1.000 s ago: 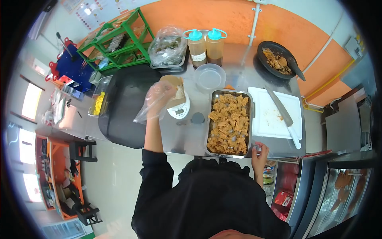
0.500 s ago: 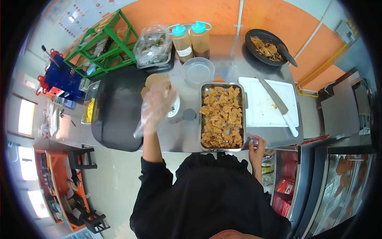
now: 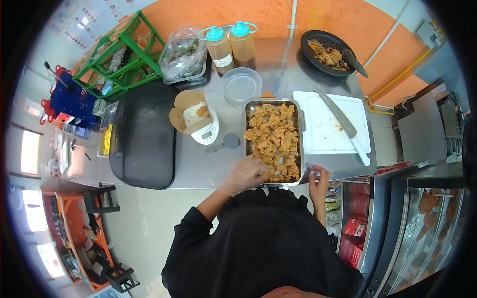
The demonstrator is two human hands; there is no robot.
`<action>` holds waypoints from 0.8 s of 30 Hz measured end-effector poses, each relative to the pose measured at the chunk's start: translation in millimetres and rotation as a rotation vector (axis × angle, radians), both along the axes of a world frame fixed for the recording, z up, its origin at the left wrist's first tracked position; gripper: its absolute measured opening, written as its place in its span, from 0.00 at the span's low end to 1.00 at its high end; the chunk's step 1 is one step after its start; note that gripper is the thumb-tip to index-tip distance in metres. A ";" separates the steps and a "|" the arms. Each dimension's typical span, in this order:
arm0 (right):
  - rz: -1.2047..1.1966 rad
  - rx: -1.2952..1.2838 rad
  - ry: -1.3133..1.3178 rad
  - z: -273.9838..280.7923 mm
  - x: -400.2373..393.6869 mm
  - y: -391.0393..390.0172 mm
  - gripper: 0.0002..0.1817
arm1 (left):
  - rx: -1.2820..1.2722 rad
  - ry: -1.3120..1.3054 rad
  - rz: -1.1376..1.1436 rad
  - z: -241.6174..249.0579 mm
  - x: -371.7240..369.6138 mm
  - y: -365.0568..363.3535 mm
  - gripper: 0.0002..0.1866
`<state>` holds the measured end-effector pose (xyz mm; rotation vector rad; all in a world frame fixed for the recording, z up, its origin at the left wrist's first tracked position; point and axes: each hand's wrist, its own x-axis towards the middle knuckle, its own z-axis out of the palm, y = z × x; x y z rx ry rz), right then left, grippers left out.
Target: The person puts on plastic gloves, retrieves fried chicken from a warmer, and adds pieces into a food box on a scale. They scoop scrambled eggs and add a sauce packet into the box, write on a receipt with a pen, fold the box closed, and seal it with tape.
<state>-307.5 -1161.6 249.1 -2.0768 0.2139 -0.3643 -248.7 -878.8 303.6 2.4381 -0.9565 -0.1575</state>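
Observation:
My left hand [image 3: 247, 174], in a clear plastic glove, reaches over the lower left rim of a metal tray [image 3: 301, 107]. Its fingers are curled at the fried pieces [image 3: 276, 131], and what they hold is hidden. Bare, with fingers bent in, my right hand [image 3: 319, 179] is beside the tray's lower right corner; something small and pale shows at its fingertips. Left of the tray, an open paper box [image 3: 180, 106] with white rice [image 3: 195, 115] and a fried piece [image 3: 203, 111] stands on a white scale [image 3: 206, 134].
A knife [image 3: 343, 121] lies on a white board [image 3: 328, 144]. Behind are a stone mortar [image 3: 310, 59], two sauce bottles [image 3: 219, 49], a clear bowl [image 3: 241, 85] and a bagged tray [image 3: 184, 57]. A black lid-like object [image 3: 144, 134] and a grey round-headed tool [image 3: 231, 141] lie left.
My left hand has moved from above the paper box down and right to the metal tray, uncovering the box and scale. My right hand stays by the tray's corner.

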 end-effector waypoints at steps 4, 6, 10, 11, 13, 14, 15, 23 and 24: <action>-0.015 0.042 0.025 -6.3 3.4 1.6 0.15 | -0.459 0.622 0.157 -13.1 9.5 13.5 0.14; -0.001 0.032 0.016 -6.4 2.2 0.9 0.15 | -0.583 0.751 0.222 -10.3 7.6 16.6 0.15; 0.005 0.012 -0.014 -4.2 3.6 2.0 0.15 | -0.763 0.961 0.327 -7.1 9.9 24.0 0.20; -0.003 0.032 0.023 0.5 2.6 2.9 0.14 | -0.763 0.963 0.327 -7.0 8.9 24.1 0.20; -0.011 0.049 0.060 3.8 1.4 2.5 0.14 | -0.797 0.900 0.341 -6.3 7.8 23.6 0.18; -0.006 0.034 0.040 2.0 1.6 1.1 0.14 | -0.798 0.900 0.341 -4.2 7.0 21.7 0.18; -0.001 0.018 0.019 2.3 1.7 0.6 0.14 | -0.837 0.857 0.330 0.9 5.4 18.1 0.17; -0.008 0.047 0.120 -1.0 7.2 1.5 0.15 | -0.977 1.055 0.377 3.0 9.1 15.2 0.14; -0.001 0.033 0.096 -1.5 6.4 1.2 0.15 | -1.021 1.144 0.394 -2.0 9.2 16.6 0.14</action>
